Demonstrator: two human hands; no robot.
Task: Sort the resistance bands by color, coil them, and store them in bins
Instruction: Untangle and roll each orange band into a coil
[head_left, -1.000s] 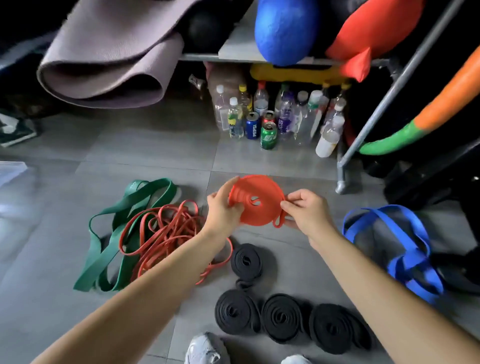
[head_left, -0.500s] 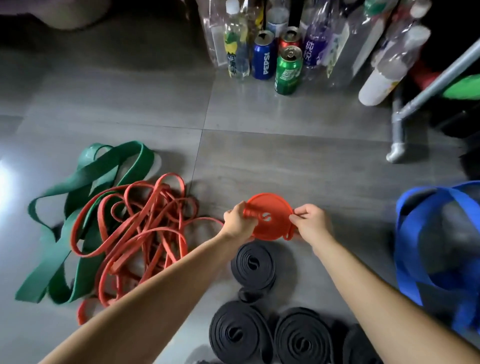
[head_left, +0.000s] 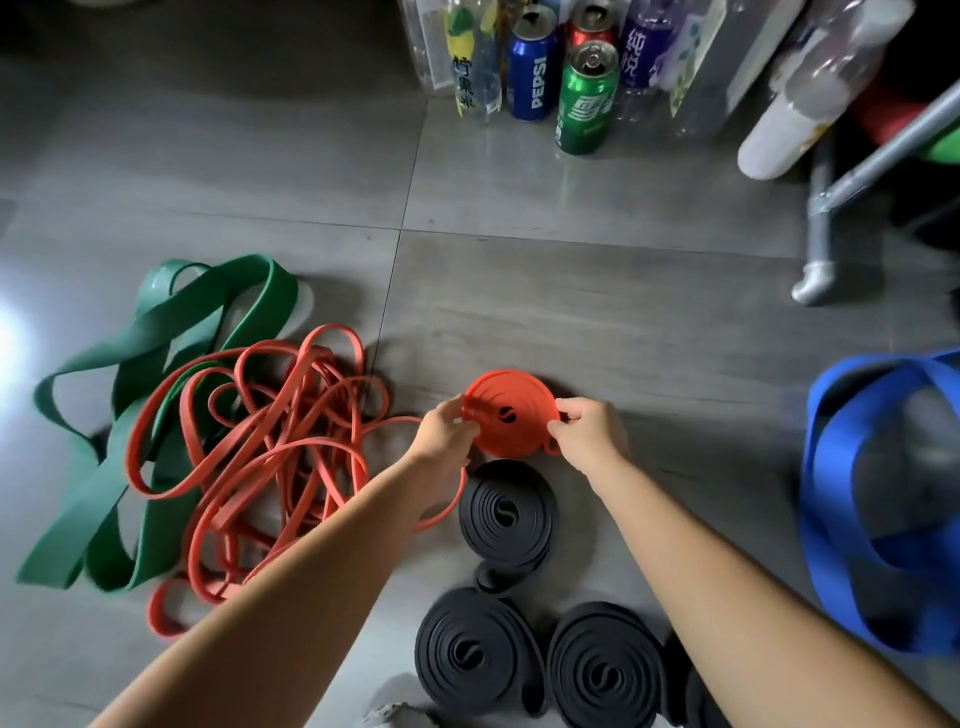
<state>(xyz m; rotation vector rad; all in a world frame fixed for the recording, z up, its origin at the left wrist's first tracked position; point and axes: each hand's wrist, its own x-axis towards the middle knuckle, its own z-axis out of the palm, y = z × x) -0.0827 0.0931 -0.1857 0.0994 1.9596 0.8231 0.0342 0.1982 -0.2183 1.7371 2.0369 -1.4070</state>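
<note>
A coiled red band (head_left: 511, 413) sits low over the grey floor between both hands. My left hand (head_left: 445, 430) pinches its left edge and my right hand (head_left: 587, 431) pinches its right edge. A loose tangle of red bands (head_left: 260, 452) lies to the left on top of wide green bands (head_left: 156, 415). Black coiled bands lie below the hands: one (head_left: 509, 514) just under the red coil, two more (head_left: 470, 649) (head_left: 605, 670) nearer me. Loose blue bands (head_left: 878, 499) lie at the right edge.
Cans and plastic bottles stand at the back, among them a blue can (head_left: 532, 67) and a green can (head_left: 587, 98). A metal rack leg (head_left: 818, 249) stands at the right. Bare grey tile floor (head_left: 597, 291) stretches behind the hands.
The head camera has tilted down and come closer. Both hands have lowered the red coil from mid-air toward the floor, just above the black coils.
</note>
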